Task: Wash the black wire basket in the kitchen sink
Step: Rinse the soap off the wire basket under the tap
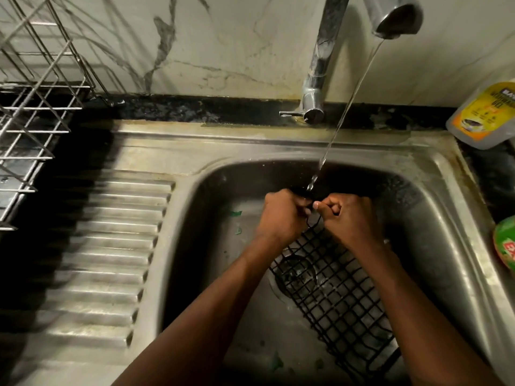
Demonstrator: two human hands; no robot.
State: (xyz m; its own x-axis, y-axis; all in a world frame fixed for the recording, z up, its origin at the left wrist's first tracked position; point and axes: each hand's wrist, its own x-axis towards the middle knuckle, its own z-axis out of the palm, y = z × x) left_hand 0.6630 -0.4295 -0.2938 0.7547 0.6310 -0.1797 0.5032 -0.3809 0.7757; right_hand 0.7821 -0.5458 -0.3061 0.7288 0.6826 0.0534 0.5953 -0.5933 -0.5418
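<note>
The black wire basket (342, 299) lies tilted inside the basin of the steel sink (278, 146). Its grid runs from the near right corner of the basin up towards the middle and partly covers the drain (295, 274). Both hands meet at the basket's far end, in the middle of the basin. The left hand (281, 213) has its fingers curled tight round the top wire. The right hand (351, 215) is closed in a fist just beside it, gripping the same edge with the thumb pressed forward. The two hands nearly touch.

A tap (323, 65) rises from the back rim of the sink, and a thin stream of water (345, 107) falls from its spout onto the basket's wire right between the hands. Small green scraps (237, 213) lie on the basin floor to the left of the hands.

The ribbed draining board (111, 246) forms the left part of the sink. A metal dish rack (33, 121) stands beyond the sink's far left corner. A yellow-labelled bottle (485, 115) sits at the sink's far right corner, and a green tub (505, 252) rests on the tabletop along its right rim.
</note>
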